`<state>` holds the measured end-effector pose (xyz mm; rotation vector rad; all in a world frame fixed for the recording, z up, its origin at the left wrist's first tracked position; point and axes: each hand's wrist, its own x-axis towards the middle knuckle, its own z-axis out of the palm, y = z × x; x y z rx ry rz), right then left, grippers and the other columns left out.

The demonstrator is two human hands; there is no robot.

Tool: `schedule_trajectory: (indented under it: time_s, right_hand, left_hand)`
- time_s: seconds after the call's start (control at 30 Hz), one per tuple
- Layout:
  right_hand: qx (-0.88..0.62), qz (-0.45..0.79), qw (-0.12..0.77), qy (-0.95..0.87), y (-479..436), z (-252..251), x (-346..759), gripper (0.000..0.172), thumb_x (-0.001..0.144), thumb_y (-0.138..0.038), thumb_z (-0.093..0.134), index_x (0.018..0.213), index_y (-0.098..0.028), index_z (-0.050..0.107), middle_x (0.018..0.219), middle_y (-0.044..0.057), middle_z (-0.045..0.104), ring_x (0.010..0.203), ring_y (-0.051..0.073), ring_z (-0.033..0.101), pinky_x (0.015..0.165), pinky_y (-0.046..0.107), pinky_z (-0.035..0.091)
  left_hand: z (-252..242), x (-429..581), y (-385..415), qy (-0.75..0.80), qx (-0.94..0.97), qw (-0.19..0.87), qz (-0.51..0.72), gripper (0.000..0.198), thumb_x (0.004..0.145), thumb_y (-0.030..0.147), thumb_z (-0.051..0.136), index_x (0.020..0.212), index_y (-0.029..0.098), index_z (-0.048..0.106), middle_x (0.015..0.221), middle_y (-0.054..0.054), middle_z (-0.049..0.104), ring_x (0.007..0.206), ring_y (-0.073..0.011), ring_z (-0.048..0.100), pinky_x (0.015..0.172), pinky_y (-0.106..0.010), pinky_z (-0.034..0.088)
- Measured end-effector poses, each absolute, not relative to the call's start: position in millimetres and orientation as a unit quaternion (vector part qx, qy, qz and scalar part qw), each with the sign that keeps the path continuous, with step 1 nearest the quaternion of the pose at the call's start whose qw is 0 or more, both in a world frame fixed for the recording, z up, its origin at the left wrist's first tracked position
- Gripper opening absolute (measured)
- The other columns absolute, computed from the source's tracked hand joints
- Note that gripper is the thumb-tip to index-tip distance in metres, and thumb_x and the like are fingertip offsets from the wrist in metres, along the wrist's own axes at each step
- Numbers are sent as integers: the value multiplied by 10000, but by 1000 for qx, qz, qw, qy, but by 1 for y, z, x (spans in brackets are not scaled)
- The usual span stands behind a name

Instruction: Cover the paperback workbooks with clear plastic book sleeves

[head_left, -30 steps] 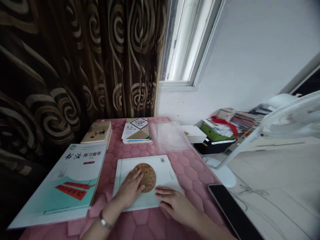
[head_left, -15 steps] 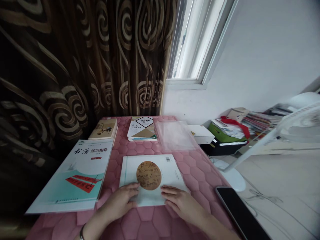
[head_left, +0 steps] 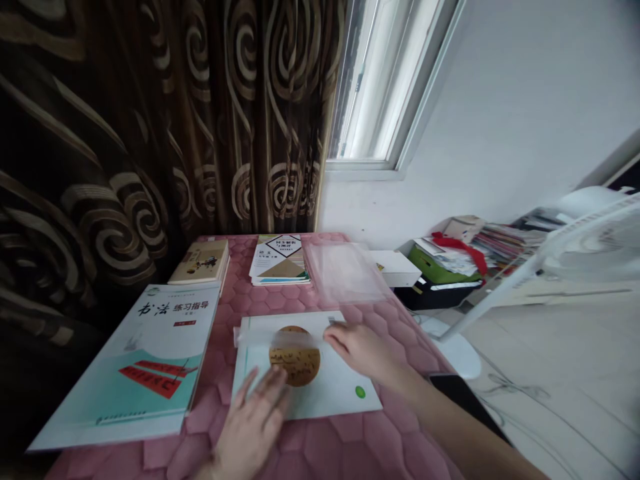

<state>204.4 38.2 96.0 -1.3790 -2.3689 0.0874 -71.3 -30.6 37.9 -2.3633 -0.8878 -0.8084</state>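
A white book (head_left: 325, 387) with a brown round picture lies on the pink quilted table (head_left: 400, 440) in front of me. My left hand (head_left: 255, 420) rests flat on its near left part, fingers spread, next to the brown circle. My right hand (head_left: 357, 347) is over the book's far right side, fingers curled on the end of a translucent strip (head_left: 270, 335) that runs across the book's far part. The strip is blurred.
A large teal-and-white book (head_left: 150, 353) lies at the left. Behind are a small book (head_left: 200, 261), a stack of books (head_left: 280, 260) and a clear plastic sleeve (head_left: 343, 273). A dark phone (head_left: 465, 400) lies at the right edge. A white fan (head_left: 575, 253) stands at the right.
My right hand moved from the book's near edge to its far right side. A translucent strip now lies across the book. My left hand slid back to the near left.
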Motion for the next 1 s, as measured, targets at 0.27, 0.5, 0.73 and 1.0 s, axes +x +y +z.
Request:
schedule_trajectory:
  time_s: [0.27, 0.5, 0.73, 1.0]
  right_hand:
    - [-589, 3, 146, -795, 177, 157, 177, 236, 918, -176, 527, 919, -239, 754, 1029, 30, 744, 1013, 178, 628, 889, 261, 440]
    - [-679, 1, 138, -721, 250, 131, 155, 288, 884, -143, 514, 949, -244, 775, 1046, 81, 746, 1125, 258, 578, 908, 349, 429]
    - [-734, 30, 170, -657, 277, 108, 146, 352, 899, -177, 458, 1098, -203, 747, 1180, 152, 683, 1107, 265, 623, 870, 330, 483]
    - [-708, 114, 198, -668, 282, 84, 145, 383, 814, -58, 521, 1115, -162, 732, 1089, 145, 733, 1022, 250, 692, 894, 312, 520]
  left_hand:
    - [-7, -48, -21, -329, -902, 182, -214, 413, 910, 280, 531, 1317, 213, 547, 1371, -60, 604, 1280, -194, 531, 1032, -345, 469]
    - [-33, -53, -14, -324, -900, 176, -233, 458, 925, 435, 530, 1339, 238, 527, 1371, -33, 606, 1256, -173, 531, 1109, -312, 367]
    - [-41, -52, -8, -309, -885, 243, -251, 434, 937, 525, 481, 1241, 239, 601, 1294, -14, 660, 1203, -166, 566, 1092, -300, 364]
    - [-43, -52, -11, -320, -891, 220, -236, 456, 921, 494, 520, 1296, 238, 561, 1336, -26, 632, 1223, -169, 554, 1104, -313, 361]
